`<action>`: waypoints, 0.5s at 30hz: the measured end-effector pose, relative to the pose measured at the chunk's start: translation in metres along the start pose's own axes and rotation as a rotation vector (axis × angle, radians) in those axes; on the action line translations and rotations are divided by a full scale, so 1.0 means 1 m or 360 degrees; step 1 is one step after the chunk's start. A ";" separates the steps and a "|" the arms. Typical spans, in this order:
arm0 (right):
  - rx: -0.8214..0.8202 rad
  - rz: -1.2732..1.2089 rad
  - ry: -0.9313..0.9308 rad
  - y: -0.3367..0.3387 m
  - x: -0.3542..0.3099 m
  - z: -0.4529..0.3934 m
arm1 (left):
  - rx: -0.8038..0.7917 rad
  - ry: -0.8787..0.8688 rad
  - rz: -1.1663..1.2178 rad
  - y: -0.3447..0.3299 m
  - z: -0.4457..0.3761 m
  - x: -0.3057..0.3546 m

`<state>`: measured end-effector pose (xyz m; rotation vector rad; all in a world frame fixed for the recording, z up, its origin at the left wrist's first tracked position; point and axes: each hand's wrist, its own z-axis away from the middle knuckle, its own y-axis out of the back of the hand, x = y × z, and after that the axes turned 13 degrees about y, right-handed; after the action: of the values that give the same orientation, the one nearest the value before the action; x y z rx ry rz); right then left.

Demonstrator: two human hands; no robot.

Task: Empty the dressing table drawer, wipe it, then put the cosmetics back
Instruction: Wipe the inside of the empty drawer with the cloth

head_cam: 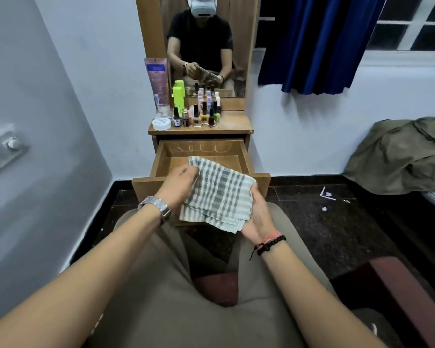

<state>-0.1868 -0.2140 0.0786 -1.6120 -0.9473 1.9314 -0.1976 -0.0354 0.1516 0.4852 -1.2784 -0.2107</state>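
Note:
The wooden drawer (161, 159) of the dressing table stands pulled open, and its inside is bare wood. In front of it I hold a folded green-and-white checked cloth (219, 194) with both hands. My left hand (178, 187) grips its upper left edge. My right hand (258, 217) grips its lower right side from beneath. On the table top (236, 124) above the drawer stand several nail polish bottles (204, 114), a white round jar (161, 123), a bright green bottle (178, 95) and a tall pink tube (157, 81).
A mirror (206, 46) rises behind the table top. The light wall (48, 121) with a switch panel (0, 154) is on the left. A blue curtain (319, 41) and an olive garment (399, 154) lie to the right. My knees are below the drawer, over a dark floor (324, 222).

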 end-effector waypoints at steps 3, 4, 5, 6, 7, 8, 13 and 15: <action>-0.0195 0.0130 -0.0051 -0.013 -0.006 0.005 | -0.0206 0.0192 0.0343 0.000 -0.002 -0.002; -0.0250 0.0177 -0.0065 -0.017 -0.006 0.007 | -0.0296 0.0195 0.0415 -0.002 -0.001 -0.002; -0.0288 0.0202 -0.0097 -0.019 -0.005 0.009 | -0.0375 0.0168 0.0454 -0.003 0.001 -0.001; -0.0303 0.0192 -0.0124 -0.018 -0.004 0.010 | -0.0425 0.0112 0.0467 -0.004 0.000 -0.001; -0.0306 0.0166 -0.0145 -0.017 -0.001 0.011 | -0.0444 0.0046 0.0428 -0.005 -0.003 0.000; -0.0290 0.0133 -0.0163 -0.014 0.002 0.010 | -0.0453 -0.0026 0.0336 -0.005 -0.008 0.000; -0.0247 0.0060 -0.0063 -0.010 -0.003 -0.017 | -0.0277 -0.0342 -0.0125 -0.007 -0.054 0.010; -0.0200 0.0063 0.0021 -0.014 -0.012 -0.016 | -0.0169 -0.0396 -0.0102 -0.008 -0.055 0.014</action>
<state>-0.1695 -0.2095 0.0956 -1.7233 -1.0581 1.9190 -0.1409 -0.0355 0.1485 0.4180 -1.4867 -0.4009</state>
